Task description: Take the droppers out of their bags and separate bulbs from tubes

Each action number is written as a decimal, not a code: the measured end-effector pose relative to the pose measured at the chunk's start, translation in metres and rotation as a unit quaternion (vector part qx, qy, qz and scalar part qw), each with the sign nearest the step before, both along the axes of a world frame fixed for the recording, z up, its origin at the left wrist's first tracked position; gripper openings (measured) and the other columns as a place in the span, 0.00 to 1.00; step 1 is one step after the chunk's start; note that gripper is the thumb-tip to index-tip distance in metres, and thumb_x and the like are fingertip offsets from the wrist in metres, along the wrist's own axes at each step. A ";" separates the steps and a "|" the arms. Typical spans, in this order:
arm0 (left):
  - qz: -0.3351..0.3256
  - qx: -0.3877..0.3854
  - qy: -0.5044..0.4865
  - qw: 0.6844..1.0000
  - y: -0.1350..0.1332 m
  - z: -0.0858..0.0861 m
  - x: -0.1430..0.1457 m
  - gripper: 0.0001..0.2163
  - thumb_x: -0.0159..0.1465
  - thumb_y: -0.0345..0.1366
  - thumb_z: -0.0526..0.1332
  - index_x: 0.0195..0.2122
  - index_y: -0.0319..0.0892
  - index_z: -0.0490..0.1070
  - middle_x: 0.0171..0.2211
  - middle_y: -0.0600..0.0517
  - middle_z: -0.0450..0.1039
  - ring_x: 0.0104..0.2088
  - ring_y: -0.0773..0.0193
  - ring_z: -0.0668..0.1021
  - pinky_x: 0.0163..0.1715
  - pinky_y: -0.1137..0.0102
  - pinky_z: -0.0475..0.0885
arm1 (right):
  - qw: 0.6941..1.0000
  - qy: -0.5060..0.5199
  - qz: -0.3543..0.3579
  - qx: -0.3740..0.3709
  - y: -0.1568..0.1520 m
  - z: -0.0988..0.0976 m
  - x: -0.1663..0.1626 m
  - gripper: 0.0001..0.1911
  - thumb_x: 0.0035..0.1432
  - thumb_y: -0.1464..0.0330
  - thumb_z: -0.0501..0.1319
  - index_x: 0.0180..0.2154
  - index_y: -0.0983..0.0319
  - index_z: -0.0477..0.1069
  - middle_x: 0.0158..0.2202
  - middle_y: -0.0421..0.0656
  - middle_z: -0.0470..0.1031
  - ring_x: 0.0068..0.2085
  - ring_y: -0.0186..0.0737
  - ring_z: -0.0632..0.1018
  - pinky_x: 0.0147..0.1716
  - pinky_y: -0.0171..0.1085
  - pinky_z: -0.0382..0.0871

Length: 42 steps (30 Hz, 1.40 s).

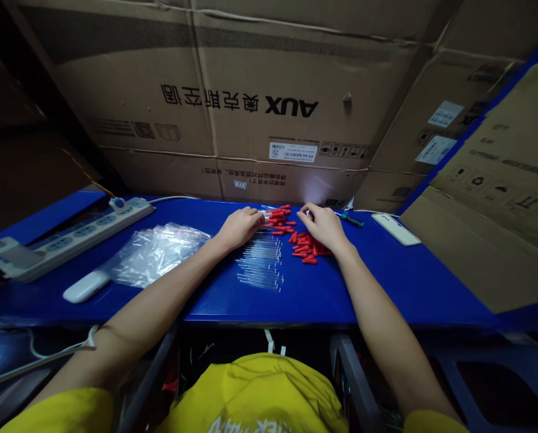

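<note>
A row of several clear thin tubes (260, 264) lies on the blue table (386, 282) between my arms. Small red caps (306, 248) are scattered behind and to the right of them. My left hand (238, 227) rests at the far end of the tubes, its fingers curled and pinched on a clear tube with a red tip. My right hand (323, 225) lies over the red caps with fingers bent and pinched together; what they hold is too small to make out.
Clear plastic bags (154, 252) lie to the left, with a white power strip (77, 236) and a small white device (86, 286) beyond. A white phone (396, 228) and a green-handled tool (352, 221) sit at right. Cardboard boxes (260, 102) wall the back and right.
</note>
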State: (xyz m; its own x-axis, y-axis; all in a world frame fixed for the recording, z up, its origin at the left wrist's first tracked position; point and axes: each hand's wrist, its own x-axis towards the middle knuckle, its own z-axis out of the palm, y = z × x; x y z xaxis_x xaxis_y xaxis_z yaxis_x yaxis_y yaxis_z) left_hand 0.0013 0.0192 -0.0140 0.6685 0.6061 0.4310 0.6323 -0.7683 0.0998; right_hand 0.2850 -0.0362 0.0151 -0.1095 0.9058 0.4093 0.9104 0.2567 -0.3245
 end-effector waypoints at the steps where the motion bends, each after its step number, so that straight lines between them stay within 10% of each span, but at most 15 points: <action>1: -0.004 -0.003 -0.020 1.000 -0.001 0.002 -0.001 0.07 0.73 0.34 0.57 0.43 0.43 0.75 0.43 0.45 0.79 0.45 0.55 0.78 0.44 0.63 0.71 | 1.000 0.006 0.001 0.009 -0.001 -0.001 -0.005 0.15 0.74 0.56 0.57 0.46 0.56 0.79 0.31 0.42 0.81 0.35 0.44 0.80 0.33 0.37 0.58; 11: -0.070 -0.177 -0.361 0.913 -0.023 0.008 0.018 0.14 0.68 0.43 0.67 0.46 0.44 0.63 0.40 0.49 0.79 0.38 0.62 0.82 0.42 0.66 0.77 | 0.987 0.048 0.139 0.059 -0.008 -0.010 -0.051 0.18 0.77 0.58 0.54 0.55 0.60 0.75 0.51 0.49 0.82 0.50 0.48 0.80 0.46 0.40 0.69; 21: -0.056 -0.076 -0.244 0.965 -0.035 0.019 0.012 0.19 0.73 0.44 0.63 0.60 0.44 0.62 0.48 0.45 0.81 0.45 0.58 0.83 0.48 0.63 0.75 | 0.986 -0.086 0.087 0.114 -0.018 -0.007 -0.068 0.16 0.77 0.69 0.47 0.50 0.64 0.73 0.46 0.54 0.80 0.48 0.54 0.76 0.48 0.46 0.63; 31: -0.013 -0.035 0.037 0.999 -0.025 0.023 0.005 0.16 0.78 0.43 0.50 0.42 0.43 0.74 0.36 0.45 0.81 0.33 0.55 0.80 0.36 0.66 0.69 | 0.955 -0.250 0.137 0.078 -0.017 -0.014 -0.070 0.17 0.77 0.71 0.47 0.48 0.65 0.75 0.44 0.53 0.81 0.45 0.52 0.75 0.45 0.46 0.56; 42: -0.088 -0.109 0.076 0.987 -0.016 0.045 -0.014 0.21 0.79 0.47 0.47 0.41 0.43 0.76 0.30 0.48 0.77 0.27 0.61 0.73 0.32 0.68 0.63 | 0.938 -0.267 0.167 0.145 -0.011 -0.013 -0.061 0.14 0.75 0.72 0.51 0.40 0.62 0.75 0.34 0.47 0.81 0.35 0.45 0.72 0.41 0.44 0.49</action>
State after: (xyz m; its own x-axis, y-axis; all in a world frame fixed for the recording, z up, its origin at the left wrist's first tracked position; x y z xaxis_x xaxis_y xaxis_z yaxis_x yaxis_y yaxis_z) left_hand -0.0124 0.0029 0.0307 0.8191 0.5413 0.1898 0.5108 -0.8389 0.1880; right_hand 0.2236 -0.0468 0.0025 -0.6269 0.6435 0.4391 0.7763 0.5632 0.2830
